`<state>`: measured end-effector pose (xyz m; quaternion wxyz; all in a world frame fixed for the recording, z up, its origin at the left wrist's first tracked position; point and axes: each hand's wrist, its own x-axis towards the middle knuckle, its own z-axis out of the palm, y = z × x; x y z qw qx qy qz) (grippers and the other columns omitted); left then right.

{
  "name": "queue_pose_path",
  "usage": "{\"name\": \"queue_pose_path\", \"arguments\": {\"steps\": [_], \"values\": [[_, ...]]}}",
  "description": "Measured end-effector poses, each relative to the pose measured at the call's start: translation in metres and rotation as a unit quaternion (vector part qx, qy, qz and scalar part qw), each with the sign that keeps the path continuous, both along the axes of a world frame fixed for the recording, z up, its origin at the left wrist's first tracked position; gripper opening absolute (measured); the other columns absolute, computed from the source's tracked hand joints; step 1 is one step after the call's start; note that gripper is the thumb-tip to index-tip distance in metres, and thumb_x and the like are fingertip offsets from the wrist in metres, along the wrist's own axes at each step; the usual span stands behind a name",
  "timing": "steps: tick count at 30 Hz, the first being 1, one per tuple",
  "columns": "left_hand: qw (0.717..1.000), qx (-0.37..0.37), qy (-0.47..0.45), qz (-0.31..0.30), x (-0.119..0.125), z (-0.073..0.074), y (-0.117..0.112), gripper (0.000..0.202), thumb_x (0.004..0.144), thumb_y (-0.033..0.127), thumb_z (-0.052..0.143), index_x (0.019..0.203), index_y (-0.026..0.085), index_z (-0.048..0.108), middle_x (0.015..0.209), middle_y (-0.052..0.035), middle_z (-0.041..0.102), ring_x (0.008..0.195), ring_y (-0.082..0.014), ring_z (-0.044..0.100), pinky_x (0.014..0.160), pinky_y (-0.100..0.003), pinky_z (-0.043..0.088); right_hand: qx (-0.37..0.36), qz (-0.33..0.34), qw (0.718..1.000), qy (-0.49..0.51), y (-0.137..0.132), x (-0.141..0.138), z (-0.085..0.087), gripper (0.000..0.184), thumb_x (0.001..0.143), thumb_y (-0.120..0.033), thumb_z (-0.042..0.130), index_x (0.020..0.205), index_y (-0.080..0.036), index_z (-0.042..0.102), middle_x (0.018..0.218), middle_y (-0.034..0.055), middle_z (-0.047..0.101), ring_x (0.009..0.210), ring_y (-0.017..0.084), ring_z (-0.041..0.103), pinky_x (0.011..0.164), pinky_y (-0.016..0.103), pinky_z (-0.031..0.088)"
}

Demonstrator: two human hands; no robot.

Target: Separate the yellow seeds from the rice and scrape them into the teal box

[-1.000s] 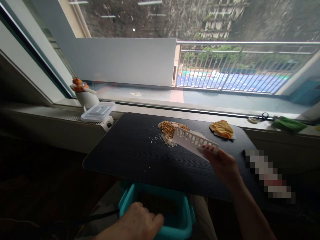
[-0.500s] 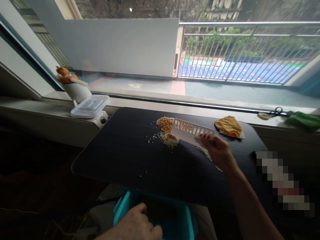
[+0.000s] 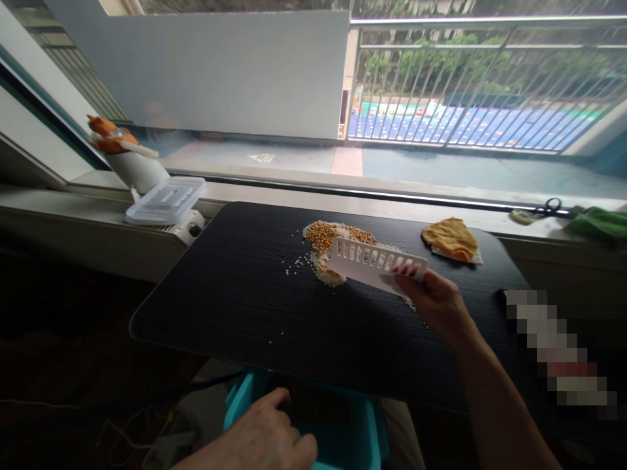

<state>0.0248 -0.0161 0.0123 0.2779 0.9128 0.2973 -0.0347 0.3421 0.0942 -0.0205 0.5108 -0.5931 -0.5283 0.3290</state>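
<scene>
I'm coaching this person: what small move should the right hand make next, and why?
Probably draw the white slotted strip toward the turquoise bin: the right hand grips it, yellow beans lie beyond it, rice beside it, and the bin sits below the near edge of the table.

This is a room indoors, but it is hard to tell what kind. It has a big window (image 3: 313, 85), a sill (image 3: 255, 190) and a white heater (image 3: 93, 241). Outside are a metal railing (image 3: 441, 23) and bright blue ground (image 3: 406, 124).

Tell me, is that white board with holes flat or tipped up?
The white board is tipped up: the right hand grips one end, and its fingers reach behind, showing through the holes.
</scene>
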Motion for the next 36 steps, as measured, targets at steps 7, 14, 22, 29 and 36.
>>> {"name": "queue_pose_path", "arguments": {"steps": [7, 14, 22, 29, 36], "values": [[1.0, -0.003, -0.003, -0.02, 0.001, -0.035, -0.001, 0.027, 0.1, 0.039, 0.051, 0.078, 0.024, 0.059, 0.054, 0.0072, 0.058, 0.052, -0.0143, 0.055, 0.105, -0.049, 0.04, 0.001, 0.022, 1.0, 0.004, -0.009, 0.0, 0.003, 0.033, 0.079, -0.049, 0.076, 0.096, -0.021, 0.079, 0.092, 0.0042, 0.077, 0.087, 0.022, 0.07, 0.086, 0.039, 0.056], [0.999, -0.008, -0.004, -0.05, -0.003, -0.05, 0.0, 0.036, 0.102, 0.047, 0.047, 0.079, 0.022, 0.057, 0.055, 0.0064, 0.058, 0.053, -0.0138, 0.055, 0.106, -0.051, 0.04, 0.012, 0.016, 1.0, 0.022, -0.015, -0.003, 0.003, 0.031, 0.075, -0.05, 0.079, 0.088, -0.022, 0.079, 0.088, 0.0034, 0.077, 0.083, 0.022, 0.07, 0.082, 0.039, 0.057], [0.999, -0.012, 0.003, -0.051, -0.001, -0.038, 0.002, 0.026, 0.1, 0.04, 0.053, 0.081, 0.023, 0.057, 0.058, 0.0073, 0.06, 0.054, -0.0133, 0.055, 0.106, -0.048, 0.042, 0.027, 0.03, 0.999, 0.017, -0.021, -0.004, -0.007, 0.027, 0.08, -0.047, 0.076, 0.092, -0.023, 0.078, 0.09, 0.003, 0.076, 0.087, 0.022, 0.069, 0.083, 0.039, 0.058], [0.999, -0.006, 0.021, -0.04, 0.001, 0.002, 0.003, 0.015, 0.101, 0.02, 0.049, 0.088, 0.023, 0.056, 0.076, 0.0045, 0.068, 0.066, -0.0143, 0.062, 0.112, -0.046, 0.037, 0.041, 0.058, 0.997, 0.029, -0.029, -0.006, -0.014, 0.021, 0.082, -0.044, 0.075, 0.091, -0.025, 0.078, 0.09, 0.0021, 0.076, 0.087, 0.018, 0.069, 0.082, 0.032, 0.058], [0.995, -0.03, 0.09, -0.038, 0.011, 0.025, 0.007, 0.007, 0.096, 0.017, 0.061, 0.089, 0.02, 0.061, 0.084, 0.0001, 0.072, 0.08, -0.0167, 0.07, 0.116, -0.045, 0.035, 0.013, 0.068, 0.997, 0.029, -0.039, -0.01, -0.008, 0.021, 0.084, -0.045, 0.074, 0.093, -0.027, 0.079, 0.093, 0.0017, 0.078, 0.09, 0.019, 0.071, 0.083, 0.03, 0.059]]}}
